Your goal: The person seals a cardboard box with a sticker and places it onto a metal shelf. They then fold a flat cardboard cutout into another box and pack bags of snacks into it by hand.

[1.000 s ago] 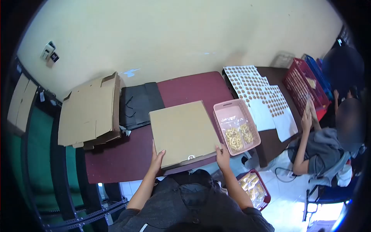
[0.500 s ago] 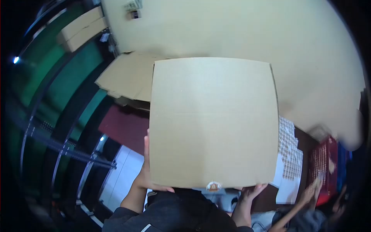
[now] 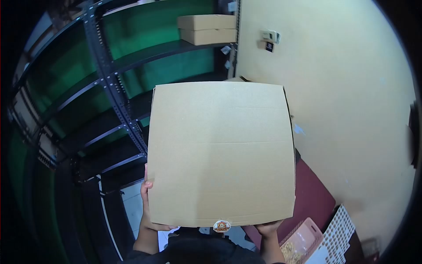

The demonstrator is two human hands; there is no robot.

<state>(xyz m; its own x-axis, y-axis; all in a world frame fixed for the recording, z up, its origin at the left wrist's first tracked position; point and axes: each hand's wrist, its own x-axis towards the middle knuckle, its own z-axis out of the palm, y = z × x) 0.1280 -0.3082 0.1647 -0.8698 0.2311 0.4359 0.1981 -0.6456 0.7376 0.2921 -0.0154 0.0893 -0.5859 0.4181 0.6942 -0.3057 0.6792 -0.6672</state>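
The left hand (image 3: pixel 146 198) and right hand (image 3: pixel 269 228) are grasping a seemingly closed cardboard box (image 3: pixel 222 154), fingers partly hidden, and holding it up before the shelves (image 3: pixel 154 55), not yet setting it down.

A cardboard box (image 3: pixel 222 154) mid-frame — shelving rack (image 3: pixel 113 97) to its left, cartons (image 3: pixel 207 30) on an upper shelf (image 3: pixel 162 53); lower right, a basket (image 3: pixel 315 240) on a table (image 3: pixel 314 189) — sticker sheets (image 3: pixel 337 233) beside it.

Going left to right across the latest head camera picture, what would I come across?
Shelving → left hand → box → pink basket → dotted sheets.
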